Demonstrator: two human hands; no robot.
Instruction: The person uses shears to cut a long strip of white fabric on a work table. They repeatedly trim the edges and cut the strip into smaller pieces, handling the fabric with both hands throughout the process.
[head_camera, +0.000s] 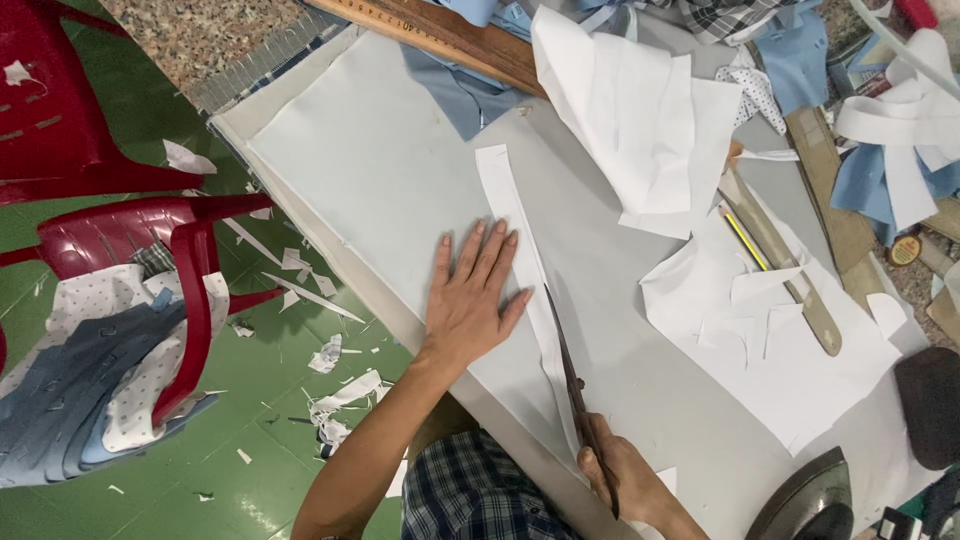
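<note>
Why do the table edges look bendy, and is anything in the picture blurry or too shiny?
In the head view, the wide lens bows the table edge and the wooden ruler; light is soft and even, with only a faint shadow under the left hand; the scissors and right hand look sharp; white paper pieces are bright, nearly washed out.

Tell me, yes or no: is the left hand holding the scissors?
No. The left hand lies flat on the white cloth beside the white strip, while the right hand grips the scissors.
</note>
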